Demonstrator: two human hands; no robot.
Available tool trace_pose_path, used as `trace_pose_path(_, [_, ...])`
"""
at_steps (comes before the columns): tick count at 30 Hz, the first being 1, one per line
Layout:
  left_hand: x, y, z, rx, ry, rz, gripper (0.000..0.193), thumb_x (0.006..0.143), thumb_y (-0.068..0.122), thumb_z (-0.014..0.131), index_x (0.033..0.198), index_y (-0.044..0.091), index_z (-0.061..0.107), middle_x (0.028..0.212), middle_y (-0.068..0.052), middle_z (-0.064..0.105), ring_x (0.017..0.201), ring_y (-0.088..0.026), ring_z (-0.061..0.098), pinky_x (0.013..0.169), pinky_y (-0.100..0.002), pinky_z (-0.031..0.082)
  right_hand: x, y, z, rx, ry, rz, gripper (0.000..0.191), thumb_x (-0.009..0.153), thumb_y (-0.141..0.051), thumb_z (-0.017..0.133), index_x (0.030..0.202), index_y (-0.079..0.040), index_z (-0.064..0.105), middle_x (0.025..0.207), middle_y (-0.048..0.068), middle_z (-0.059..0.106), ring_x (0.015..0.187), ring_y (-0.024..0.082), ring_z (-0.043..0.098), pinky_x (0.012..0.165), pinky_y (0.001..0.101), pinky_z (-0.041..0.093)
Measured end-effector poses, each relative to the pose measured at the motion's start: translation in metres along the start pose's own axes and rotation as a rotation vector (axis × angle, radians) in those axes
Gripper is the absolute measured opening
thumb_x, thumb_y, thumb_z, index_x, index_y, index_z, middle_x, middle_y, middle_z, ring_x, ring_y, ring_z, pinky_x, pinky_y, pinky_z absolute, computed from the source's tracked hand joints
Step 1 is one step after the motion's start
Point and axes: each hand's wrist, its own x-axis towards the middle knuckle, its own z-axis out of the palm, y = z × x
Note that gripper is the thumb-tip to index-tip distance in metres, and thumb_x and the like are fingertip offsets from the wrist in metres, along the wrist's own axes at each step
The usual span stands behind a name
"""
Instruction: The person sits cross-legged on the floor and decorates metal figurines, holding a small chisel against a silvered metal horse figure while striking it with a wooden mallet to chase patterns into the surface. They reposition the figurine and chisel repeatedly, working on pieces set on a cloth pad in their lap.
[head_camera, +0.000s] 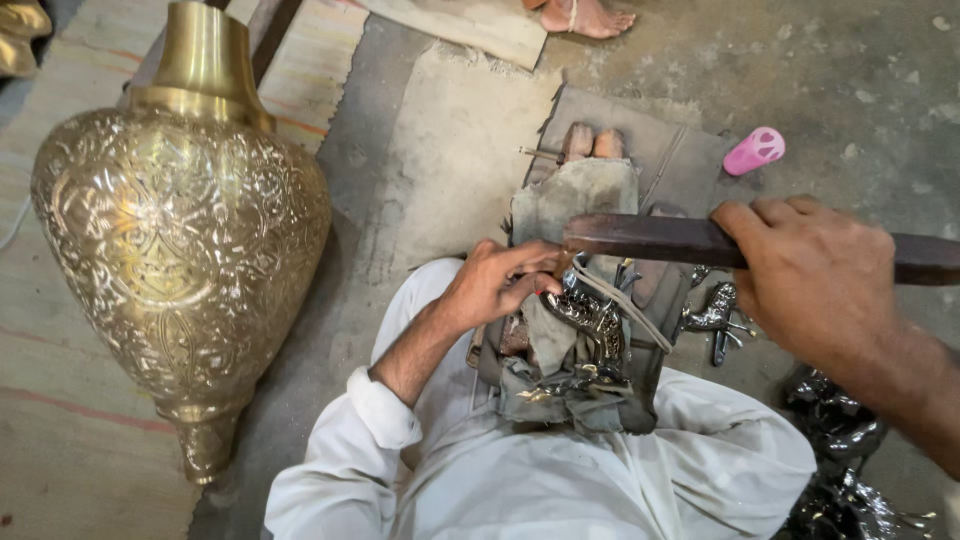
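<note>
Metal figurine (590, 320): pinned on the cloth-wrapped lap by the left hand (500, 280), fingers closed on it.
Dark bar (650, 240): gripped by the right hand (810, 270) (long axis crosswise), directly above the figurine.

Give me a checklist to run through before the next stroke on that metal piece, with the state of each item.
1. Left hand steadying the metal piece: ok.
2. Right hand gripping the dark bar: ok.
3. Piece bedded on the cloth pad: ok.
4. Left fingers away from the bar's end: not ok, right beside it.
5. Toes away from the bar: ok.
6. Brass vase out of the way: ok.
</note>
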Motion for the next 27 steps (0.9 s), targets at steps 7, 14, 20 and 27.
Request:
trace_pose_path(7, [0.001, 0.001, 0.0, 0.015, -0.011, 0.003, 0.045, 0.09, -0.007, 0.067, 0.132, 0.007, 0.062, 0.105, -0.005, 0.08, 0.102, -0.018, 0.079, 0.084, -0.03, 0.062, -0.005, 0.002, 0.003, 0.108, 0.088, -0.001, 0.041, 0.076, -0.013, 0.076, 0.116, -0.018, 0.068, 0.097, 0.004, 0.071, 0.098, 0.027, 0.07, 0.082, 0.0416, 0.056])
trace_pose_path(14, [0.001, 0.0, 0.001, 0.043, -0.024, -0.02, 0.047, 0.087, -0.008, 0.067, 0.13, 0.01, 0.063, 0.103, -0.004, 0.081, 0.101, -0.017, 0.08, 0.084, -0.03, 0.062, -0.008, 0.002, -0.001, 0.11, 0.108, -0.015, 0.043, 0.072, -0.016, 0.076, 0.114, -0.017, 0.068, 0.095, 0.005, 0.071, 0.095, 0.028, 0.07, 0.076, 0.0415, 0.056])
trace_pose_path(20, [-0.002, -0.005, 0.003, -0.077, 0.061, 0.038, 0.046, 0.088, -0.016, 0.061, 0.129, 0.005, 0.063, 0.114, -0.01, 0.078, 0.1, -0.02, 0.08, 0.088, -0.031, 0.064, -0.007, 0.003, 0.011, 0.082, -0.072, -0.003, 0.045, 0.074, -0.018, 0.076, 0.119, -0.018, 0.065, 0.102, 0.004, 0.072, 0.103, 0.027, 0.07, 0.081, 0.0432, 0.058])
trace_pose_path(27, [-0.008, 0.005, 0.023, -0.316, 0.324, -0.27, 0.031, 0.094, -0.001, 0.075, 0.123, 0.0, 0.063, 0.098, -0.01, 0.081, 0.096, -0.012, 0.076, 0.084, -0.031, 0.062, 0.007, 0.018, 0.014, 0.331, -0.382, 0.102, 0.045, 0.079, -0.028, 0.081, 0.12, -0.021, 0.064, 0.088, 0.01, 0.076, 0.087, 0.034, 0.073, 0.078, 0.0473, 0.056])
